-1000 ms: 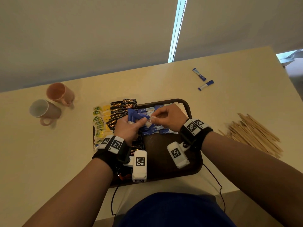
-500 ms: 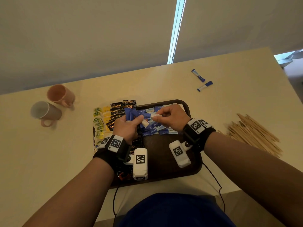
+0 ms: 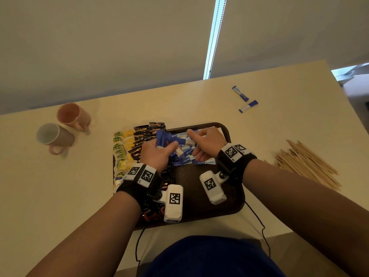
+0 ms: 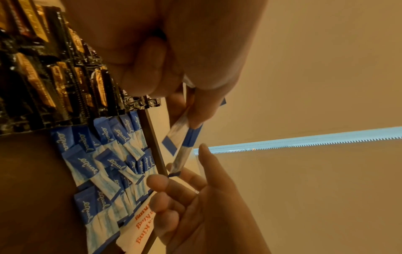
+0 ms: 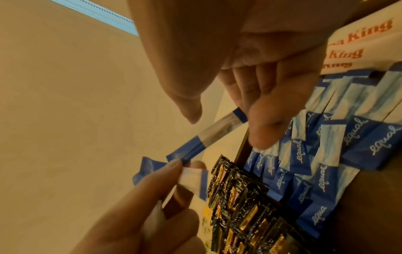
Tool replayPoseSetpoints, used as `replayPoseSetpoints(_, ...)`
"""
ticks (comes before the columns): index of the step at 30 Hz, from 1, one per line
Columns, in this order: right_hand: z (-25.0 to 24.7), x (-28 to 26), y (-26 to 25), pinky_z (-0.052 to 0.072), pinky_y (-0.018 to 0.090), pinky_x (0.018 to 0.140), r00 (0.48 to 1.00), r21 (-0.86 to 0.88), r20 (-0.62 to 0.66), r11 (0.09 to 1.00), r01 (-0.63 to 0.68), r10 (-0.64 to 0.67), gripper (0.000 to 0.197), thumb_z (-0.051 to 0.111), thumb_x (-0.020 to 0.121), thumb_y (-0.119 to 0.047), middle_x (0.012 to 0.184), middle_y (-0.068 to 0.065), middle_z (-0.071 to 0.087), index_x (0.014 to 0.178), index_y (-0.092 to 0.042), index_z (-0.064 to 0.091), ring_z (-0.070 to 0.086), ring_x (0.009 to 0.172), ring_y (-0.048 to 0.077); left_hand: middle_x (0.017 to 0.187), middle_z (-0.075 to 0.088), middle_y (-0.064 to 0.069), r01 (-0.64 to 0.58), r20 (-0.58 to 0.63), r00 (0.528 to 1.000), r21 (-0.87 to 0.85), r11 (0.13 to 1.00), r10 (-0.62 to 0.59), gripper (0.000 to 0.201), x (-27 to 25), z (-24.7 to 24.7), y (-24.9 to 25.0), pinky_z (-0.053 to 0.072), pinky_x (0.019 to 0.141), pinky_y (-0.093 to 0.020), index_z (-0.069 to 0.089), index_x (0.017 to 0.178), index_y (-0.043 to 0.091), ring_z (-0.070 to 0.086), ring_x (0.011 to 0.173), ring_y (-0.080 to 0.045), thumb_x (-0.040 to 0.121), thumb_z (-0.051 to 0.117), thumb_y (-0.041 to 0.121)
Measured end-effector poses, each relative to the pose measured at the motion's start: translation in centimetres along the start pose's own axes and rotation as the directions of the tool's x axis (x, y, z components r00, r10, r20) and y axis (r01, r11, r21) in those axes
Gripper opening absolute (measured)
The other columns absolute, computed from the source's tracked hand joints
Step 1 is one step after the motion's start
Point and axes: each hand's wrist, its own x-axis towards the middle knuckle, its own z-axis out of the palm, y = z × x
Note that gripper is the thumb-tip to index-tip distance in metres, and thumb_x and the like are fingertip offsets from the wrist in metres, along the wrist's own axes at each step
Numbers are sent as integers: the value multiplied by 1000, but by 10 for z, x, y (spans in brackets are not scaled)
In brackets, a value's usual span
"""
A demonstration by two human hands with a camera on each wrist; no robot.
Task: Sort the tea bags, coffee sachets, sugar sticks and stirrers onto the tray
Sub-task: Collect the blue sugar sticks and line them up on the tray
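Sugar sticks (image 3: 162, 139) bunched in left hand (image 3: 154, 154) grip; right hand (image 3: 205, 143) pinches one's end.

This looks like an office break room or a hotel refreshment corner. A plain cream table (image 3: 199, 100) stands against a bare wall with a roller blind (image 3: 99, 47), its bead chain (image 3: 214, 37) hanging beside a strip of daylight. A dark serving tray (image 3: 229, 200) carries rows of single-serve drink supplies: black coffee sachets (image 3: 143, 136), yellow tea bags (image 3: 121, 150) and blue sugar sticks (image 3: 201, 162). 2 mugs (image 3: 60, 128) and a heap of wooden stirrers (image 3: 307, 164) lie nearby.
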Motion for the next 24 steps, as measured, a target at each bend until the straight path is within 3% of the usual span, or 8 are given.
replayPoseSetpoints(3, -2, -3, -4, 56, 29, 54, 989, 238, 123, 965, -111, 83, 43, 60, 95, -40, 81, 19, 73, 121, -6, 55, 72, 63, 25, 61, 61, 8, -76, 34, 997, 62, 995, 74, 13, -3, -1, 3, 38, 55, -24, 66, 77, 19, 50, 43, 2, 87, 74, 18)
replayPoseSetpoints(6, -3, -3, -4, 58, 29, 57, 985, 302, 170, 951, -71, 20, 31, 59, 98, -22, 84, 24, 71, 116, 2, 59, 70, 64, 25, 53, 60, 11, -91, 55, 995, 44, 995, 89, 15, -4, -2, 2, 38, 55, -24, 66, 75, 20, 51, 43, 4, 87, 74, 16)
replayPoseSetpoints(8, -5, -2, -1, 56, 27, 55, 983, 228, 176, 974, 11, -53, 22, 56, 99, -16, 80, 19, 70, 111, 1, 62, 68, 61, 23, 47, 58, 13, -65, 49, 997, 24, 998, 63, 17, -2, -3, 0, 37, 53, -24, 64, 73, 19, 50, 40, 2, 88, 73, 15)
replayPoseSetpoints(10, -7, 0, 4, 52, 26, 58, 973, 22, 159, 986, 165, -166, 22, 61, 96, -22, 76, 9, 71, 109, -6, 69, 64, 61, 15, 46, 56, 13, -28, 27, 999, -13, 1000, 28, 18, 1, -4, -2, 36, 53, -26, 64, 73, 19, 47, 39, 0, 87, 74, 17)
replayPoseSetpoints(12, -9, 3, 10, 54, 27, 69, 949, -180, 159, 937, 298, -271, 25, 68, 91, -34, 80, 1, 73, 104, -13, 75, 65, 68, 9, 45, 55, 13, -5, 16, 1000, -32, 999, 5, 17, 3, -6, -3, 35, 54, -27, 65, 73, 19, 45, 38, -1, 86, 75, 19)
replayPoseSetpoints(14, -9, 3, 13, 57, 32, 79, 943, -208, 161, 924, 322, -292, 26, 69, 88, -39, 87, -1, 75, 99, -17, 77, 69, 78, 11, 44, 54, 14, 20, 33, 999, -57, 998, -18, 14, 2, -7, -3, 34, 52, -26, 65, 76, 18, 45, 37, 0, 87, 74, 19)
replayPoseSetpoints(18, -4, 0, 11, 60, 31, 75, 948, -61, 115, 950, 305, -297, 25, 68, 90, -36, 88, 5, 75, 96, -13, 76, 71, 83, 22, 42, 51, 13, 77, 95, 993, -110, 991, -67, 13, -2, -6, 3, 32, 48, -25, 64, 80, 16, 44, 35, 0, 89, 72, 21)
replayPoseSetpoints(24, 5, -9, 0, 62, 34, 73, 949, 192, 181, 956, 222, -257, 18, 67, 92, -19, 90, 14, 75, 103, -5, 71, 75, 81, 24, 42, 44, 10, 151, 151, 981, -185, 971, -124, 18, -3, -5, 6, 30, 45, -26, 62, 75, 19, 36, 36, -6, 90, 72, 22)
